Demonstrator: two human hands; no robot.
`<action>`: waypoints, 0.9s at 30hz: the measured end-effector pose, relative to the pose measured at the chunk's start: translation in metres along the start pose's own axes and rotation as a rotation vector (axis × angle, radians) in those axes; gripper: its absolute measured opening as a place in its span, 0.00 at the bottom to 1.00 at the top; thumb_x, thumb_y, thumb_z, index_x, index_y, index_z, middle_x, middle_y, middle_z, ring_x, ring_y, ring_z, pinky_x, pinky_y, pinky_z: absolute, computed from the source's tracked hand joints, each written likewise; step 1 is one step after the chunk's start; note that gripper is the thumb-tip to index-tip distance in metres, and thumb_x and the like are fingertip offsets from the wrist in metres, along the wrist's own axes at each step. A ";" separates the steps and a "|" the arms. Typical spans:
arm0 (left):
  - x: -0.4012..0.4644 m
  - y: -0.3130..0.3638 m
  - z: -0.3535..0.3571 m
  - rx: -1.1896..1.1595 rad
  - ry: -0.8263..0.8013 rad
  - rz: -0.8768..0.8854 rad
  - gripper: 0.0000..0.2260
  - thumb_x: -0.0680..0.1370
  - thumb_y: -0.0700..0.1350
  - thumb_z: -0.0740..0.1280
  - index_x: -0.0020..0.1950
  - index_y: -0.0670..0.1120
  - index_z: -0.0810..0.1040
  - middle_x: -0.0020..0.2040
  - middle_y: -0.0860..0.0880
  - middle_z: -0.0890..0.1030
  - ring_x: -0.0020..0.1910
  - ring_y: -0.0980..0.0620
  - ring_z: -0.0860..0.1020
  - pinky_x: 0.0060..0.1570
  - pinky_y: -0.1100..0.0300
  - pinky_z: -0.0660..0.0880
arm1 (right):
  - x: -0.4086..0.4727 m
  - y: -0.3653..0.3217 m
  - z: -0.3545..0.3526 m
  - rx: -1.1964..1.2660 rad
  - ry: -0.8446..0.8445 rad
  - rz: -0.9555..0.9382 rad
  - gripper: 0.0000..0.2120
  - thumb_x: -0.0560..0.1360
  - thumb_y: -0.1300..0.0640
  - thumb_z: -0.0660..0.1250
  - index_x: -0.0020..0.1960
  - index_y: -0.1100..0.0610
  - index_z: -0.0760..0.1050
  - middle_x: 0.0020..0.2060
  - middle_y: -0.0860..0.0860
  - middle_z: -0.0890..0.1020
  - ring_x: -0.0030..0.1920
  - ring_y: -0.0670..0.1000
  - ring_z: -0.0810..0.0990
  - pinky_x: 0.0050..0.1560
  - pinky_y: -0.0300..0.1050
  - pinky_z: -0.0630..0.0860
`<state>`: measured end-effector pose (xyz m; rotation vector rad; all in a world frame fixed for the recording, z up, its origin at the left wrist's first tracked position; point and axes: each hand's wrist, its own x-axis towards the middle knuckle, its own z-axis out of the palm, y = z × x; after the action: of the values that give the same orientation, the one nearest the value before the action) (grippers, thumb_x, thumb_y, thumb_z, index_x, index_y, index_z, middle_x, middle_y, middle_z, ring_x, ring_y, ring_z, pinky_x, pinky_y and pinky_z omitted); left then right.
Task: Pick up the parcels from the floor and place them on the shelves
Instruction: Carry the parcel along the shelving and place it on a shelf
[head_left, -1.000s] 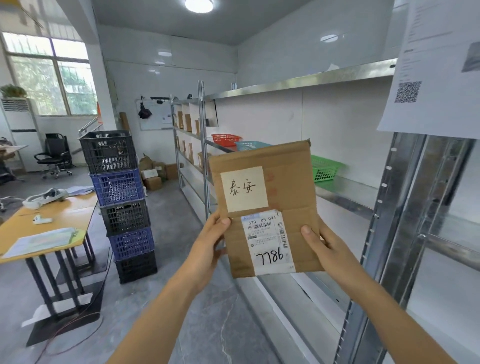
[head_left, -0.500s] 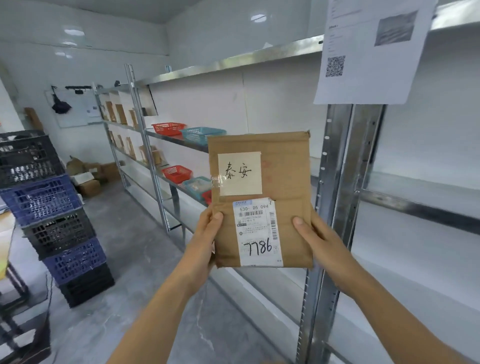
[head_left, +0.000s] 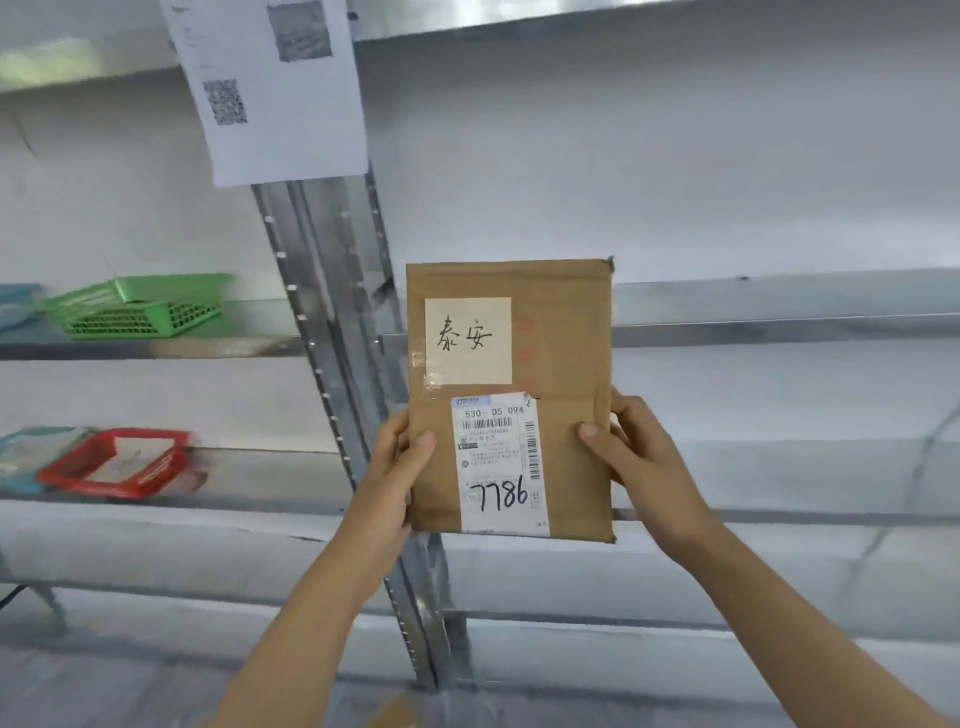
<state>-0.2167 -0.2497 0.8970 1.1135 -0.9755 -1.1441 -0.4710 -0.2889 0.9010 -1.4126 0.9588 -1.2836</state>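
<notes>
A flat brown cardboard parcel (head_left: 566, 343) stands upright in front of me, held in the air. It carries a cream handwritten note and a white shipping label marked 7786. My left hand (head_left: 397, 467) grips its lower left edge, thumb on the front. My right hand (head_left: 641, 457) grips its lower right edge the same way. Behind the parcel runs a metal shelf (head_left: 779, 325) of the rack, bare on the right side.
A steel upright post (head_left: 332, 312) stands just left of the parcel, with a printed sheet bearing a QR code (head_left: 270, 88) hanging above it. Left of the post, a green basket (head_left: 135, 309) sits on one shelf and a red basket (head_left: 117, 462) below it.
My view has swung right, from down the aisle to facing the rack. The crates and desk have left the view. Both hands keep the same hold on the parcel.
</notes>
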 end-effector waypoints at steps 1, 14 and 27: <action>0.005 -0.006 0.026 0.012 -0.051 -0.010 0.25 0.74 0.57 0.70 0.71 0.60 0.74 0.67 0.53 0.84 0.65 0.49 0.83 0.56 0.43 0.83 | -0.005 0.000 -0.027 -0.002 0.056 0.012 0.14 0.79 0.51 0.70 0.64 0.50 0.76 0.71 0.47 0.79 0.68 0.50 0.80 0.58 0.45 0.80; -0.029 -0.115 0.468 0.169 -0.703 -0.135 0.21 0.79 0.50 0.68 0.71 0.65 0.73 0.63 0.57 0.87 0.59 0.54 0.87 0.49 0.54 0.84 | -0.167 -0.021 -0.446 -0.124 0.636 0.098 0.11 0.82 0.54 0.66 0.64 0.49 0.74 0.61 0.42 0.83 0.53 0.39 0.85 0.54 0.46 0.82; -0.075 -0.181 0.746 0.284 -1.096 -0.242 0.18 0.84 0.43 0.64 0.69 0.62 0.76 0.59 0.54 0.89 0.54 0.52 0.88 0.42 0.54 0.85 | -0.288 -0.032 -0.670 -0.227 0.933 0.208 0.38 0.79 0.46 0.69 0.79 0.27 0.50 0.62 0.46 0.82 0.58 0.46 0.85 0.67 0.56 0.78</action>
<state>-0.9857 -0.3015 0.8585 0.7816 -1.9153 -1.9202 -1.1746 -0.1012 0.8528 -0.7898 1.8570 -1.7337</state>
